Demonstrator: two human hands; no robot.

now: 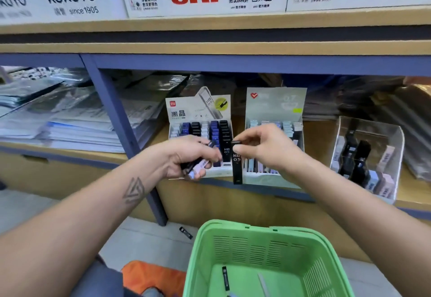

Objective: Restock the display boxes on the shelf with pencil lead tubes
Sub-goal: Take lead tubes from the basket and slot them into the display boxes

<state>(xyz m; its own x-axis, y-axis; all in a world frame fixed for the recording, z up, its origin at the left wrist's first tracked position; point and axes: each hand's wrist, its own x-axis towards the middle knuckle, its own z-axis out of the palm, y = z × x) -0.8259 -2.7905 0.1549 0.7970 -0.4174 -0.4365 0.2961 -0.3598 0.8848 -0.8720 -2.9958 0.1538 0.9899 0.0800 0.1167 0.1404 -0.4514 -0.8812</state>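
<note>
Left of centre, a small bundle of lead tubes (198, 163) is gripped in the curled fingers of the left hand (189, 156). Just behind it, the HB 0.5 display box (198, 114) is seen on the shelf (314, 131), filled with blue and black tubes. At centre, a black tube (237, 168) is pinched upright by its cap in the right hand (261, 147). The pale display box (275, 100) is partly covered. Lower centre-right, the green basket (268, 245) is seen, with a few tubes lying inside.
</note>
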